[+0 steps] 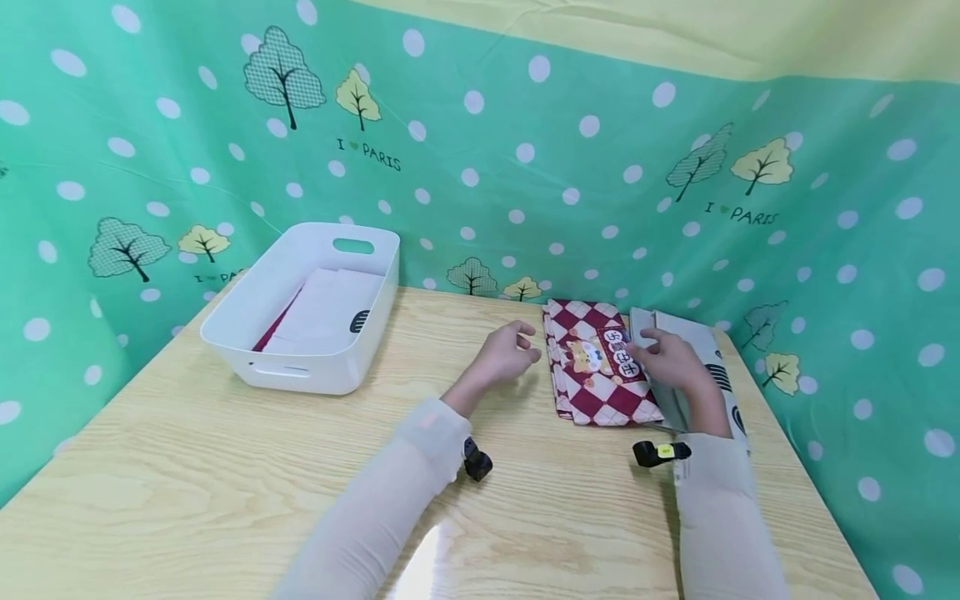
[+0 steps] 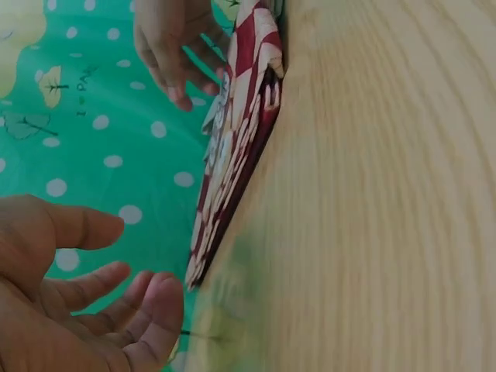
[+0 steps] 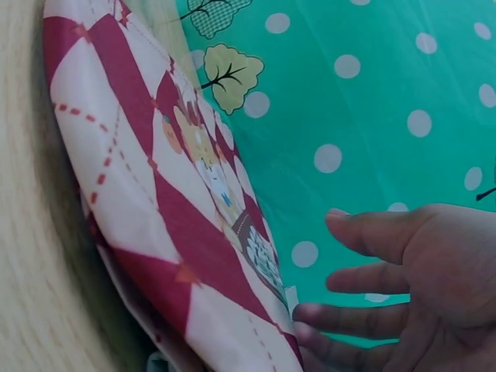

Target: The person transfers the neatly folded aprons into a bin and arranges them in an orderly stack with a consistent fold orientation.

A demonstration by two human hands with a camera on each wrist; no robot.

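Note:
A folded cloth [image 1: 581, 392] in a red and cream diamond pattern, with a cartoon animal and lettering, lies at the back right of the table. My left hand [image 1: 507, 350] hovers just left of it, holding nothing, with fingers loosely bent in the left wrist view. Over the right edge of the cloth is my right hand [image 1: 671, 360], its fingers apart and empty; whether a fingertip touches the cloth I cannot tell. A grey folded piece [image 1: 693, 333] with black marks lies beside the patterned cloth, partly hidden under my right hand and wrist.
On the left of the table stands a white plastic basket [image 1: 225, 340] with handle slots. Inside it lie white folded pieces [image 1: 322, 304] and something dark red. A green dotted curtain [image 1: 480, 208] hangs behind and beside the wooden table [image 1: 225, 483].

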